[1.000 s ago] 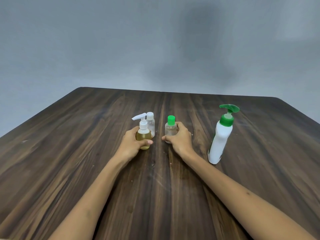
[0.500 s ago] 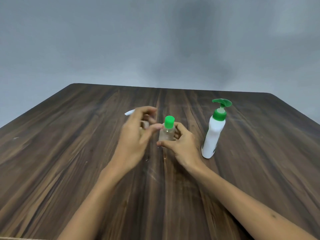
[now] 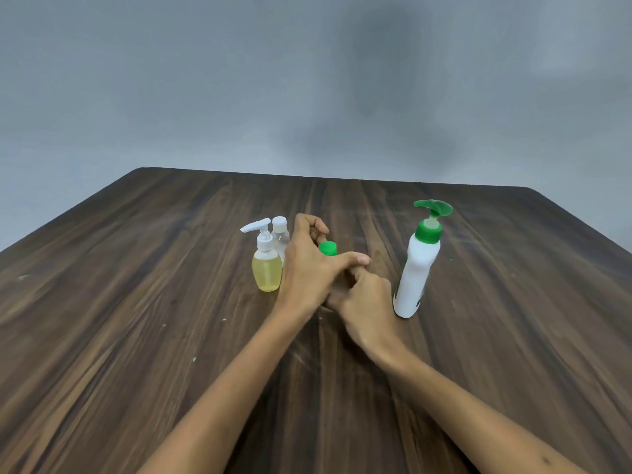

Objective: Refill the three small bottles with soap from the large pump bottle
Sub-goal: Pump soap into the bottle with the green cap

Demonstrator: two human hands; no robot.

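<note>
A small clear bottle with a green cap (image 3: 327, 248) stands at mid-table, its body hidden behind my hands. My left hand (image 3: 307, 265) wraps over its top, curled fingers on the far side of the cap and thumb on the near side. Lower down, my right hand (image 3: 367, 302) curls its fingers round the bottle's hidden body. Just left of my left hand stands a small pump bottle (image 3: 266, 273) holding yellow soap. A small clear bottle with a white cap (image 3: 280, 234) is right behind it. The large white pump bottle (image 3: 417, 268) with a green pump stands to the right of my hands.
Everything sits on a dark wooden table (image 3: 136, 336), whose far edge meets a plain grey wall. A few pale crumbs lie on the wood near my left forearm.
My left hand let go of the yellow pump bottle, crossed to the right and closed over the green cap. My right hand stayed on the green-capped bottle.
</note>
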